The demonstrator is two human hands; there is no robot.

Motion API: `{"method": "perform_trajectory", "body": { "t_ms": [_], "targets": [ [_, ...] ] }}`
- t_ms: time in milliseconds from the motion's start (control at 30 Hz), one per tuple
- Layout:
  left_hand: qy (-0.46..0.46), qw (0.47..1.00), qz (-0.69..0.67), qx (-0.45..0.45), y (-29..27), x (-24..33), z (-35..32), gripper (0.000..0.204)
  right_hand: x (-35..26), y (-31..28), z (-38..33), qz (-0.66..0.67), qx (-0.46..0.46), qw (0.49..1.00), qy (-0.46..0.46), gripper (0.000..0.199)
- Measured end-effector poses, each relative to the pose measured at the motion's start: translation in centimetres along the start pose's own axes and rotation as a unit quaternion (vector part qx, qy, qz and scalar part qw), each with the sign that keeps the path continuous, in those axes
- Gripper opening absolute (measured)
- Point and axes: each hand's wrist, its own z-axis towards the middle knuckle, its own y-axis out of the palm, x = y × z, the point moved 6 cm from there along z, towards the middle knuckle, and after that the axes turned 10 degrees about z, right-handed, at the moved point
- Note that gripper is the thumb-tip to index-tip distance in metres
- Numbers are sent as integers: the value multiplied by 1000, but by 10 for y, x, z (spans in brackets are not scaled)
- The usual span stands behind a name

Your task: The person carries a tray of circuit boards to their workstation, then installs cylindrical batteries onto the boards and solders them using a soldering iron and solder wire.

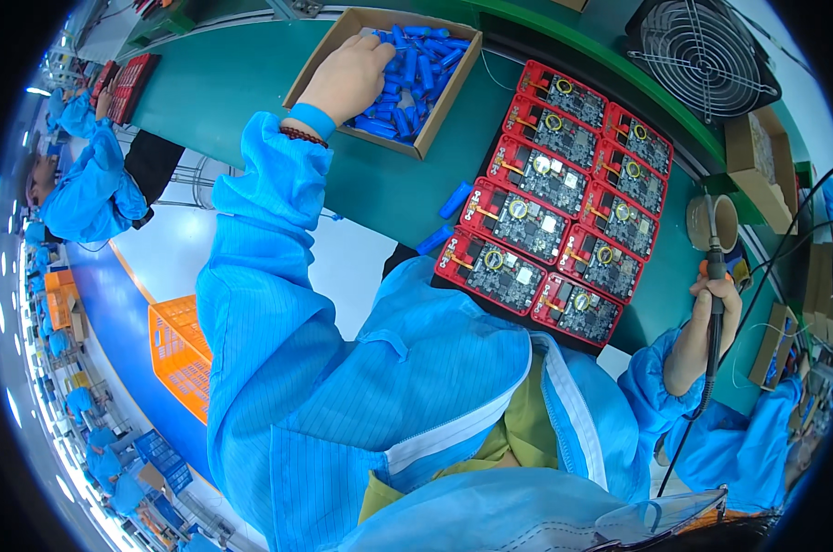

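My left hand (347,78) reaches into a cardboard box (449,118) of blue-wrapped cylindrical batteries (424,72). Its fingers curl down among them, and what the fingertips grip is hidden. At the right, my right hand (711,308) is closed around the black handle of a corded soldering iron (716,317), its thin tip pointing up beside a round cardboard-coloured cup (725,224). Between my hands lie two columns of red plastic cases (533,241), each holding a dark circuit board with a yellow ring. Two loose blue batteries (456,200) lie left of the cases.
The green work table (251,78) bends across the view. A fan with a wire guard (702,57) stands at the back right, above an open carton (762,166). Cables hang along the right side. An orange crate (179,345) sits on the floor; co-workers (90,179) are at the left.
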Motion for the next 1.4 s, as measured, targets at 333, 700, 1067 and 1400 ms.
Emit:
{"method": "perform_trajectory", "body": {
  "t_ms": [333, 700, 1067, 1400],
  "targets": [
    [-170, 634, -742, -135, -67, 107, -14, 23, -6, 26, 2, 60, -57, 996, -13, 14],
    [-81, 536, -806, -238, -76, 236, -3, 8, -2, 104, 11, 94, -176, 974, -109, 37],
    [-124, 568, -792, -188, -77, 252, -4, 6, 7, 99, 11, 88, -142, 978, -123, 36],
    [-67, 360, -902, -229, -79, 268, 0, 12, 3, 86, 20, 122, -169, 971, -121, 37]
  ]
}}
